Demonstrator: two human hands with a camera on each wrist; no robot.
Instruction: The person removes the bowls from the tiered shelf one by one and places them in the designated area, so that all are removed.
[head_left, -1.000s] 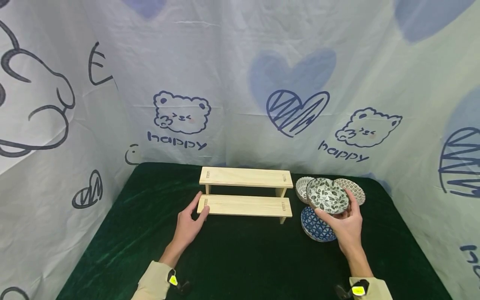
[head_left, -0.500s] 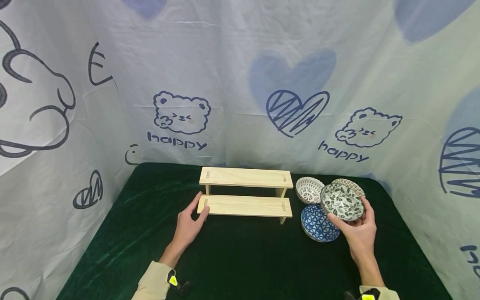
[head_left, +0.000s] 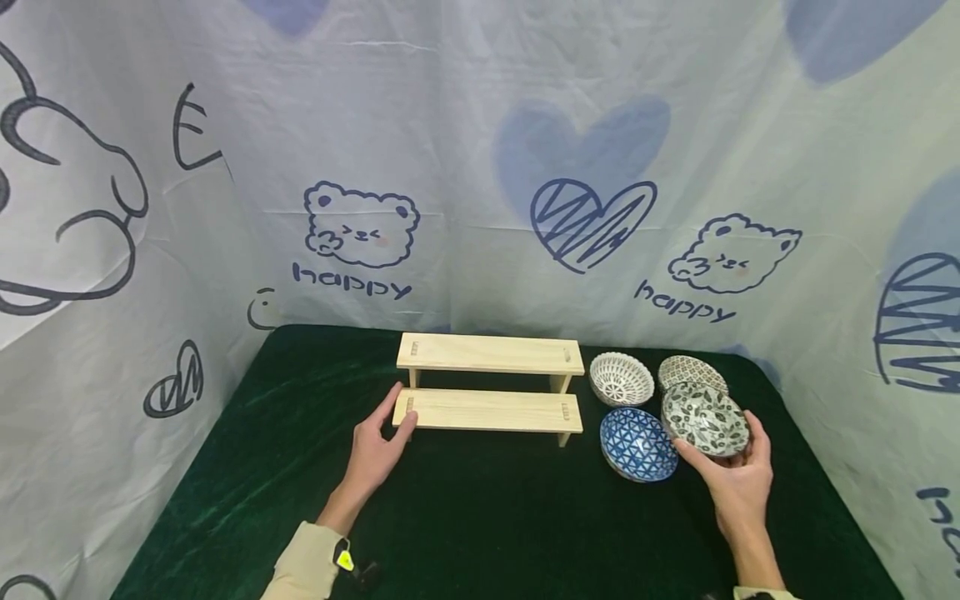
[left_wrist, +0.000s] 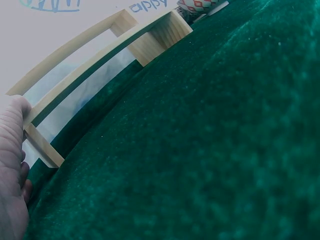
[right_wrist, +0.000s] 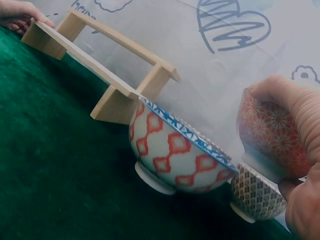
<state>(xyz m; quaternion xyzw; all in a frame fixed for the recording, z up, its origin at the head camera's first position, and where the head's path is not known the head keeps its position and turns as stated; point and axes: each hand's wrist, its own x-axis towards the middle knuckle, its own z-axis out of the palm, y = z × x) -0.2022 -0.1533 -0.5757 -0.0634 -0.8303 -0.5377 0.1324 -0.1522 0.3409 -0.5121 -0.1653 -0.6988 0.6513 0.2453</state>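
Observation:
My right hand [head_left: 738,475] holds a bowl [head_left: 705,419] by its side, leaf-patterned inside. In the right wrist view its outside is red with pale flowers, and it tilts above the cloth. A blue triangle-patterned bowl [head_left: 638,444] stands just left of it, with red diamonds outside [right_wrist: 177,145]. Behind are a white bowl with dark line patterns [head_left: 622,379] and a brown-patterned bowl [head_left: 686,367], partly hidden by the held one. My left hand [head_left: 375,450] grips the left end of the lower step of a two-step wooden stand [head_left: 487,411], thumb at its top edge.
Dark green cloth [head_left: 510,517] covers the table. The stand's upper step [head_left: 491,353] rises behind the lower one, close to the white printed curtain [head_left: 465,283]. The bowls cluster just right of the stand. Curtain also hangs along both sides.
My right hand has carried the leaf-patterned bowl right and toward me, from over the other bowls. The white and blue bowls now show fully. My left hand stays at the stand.

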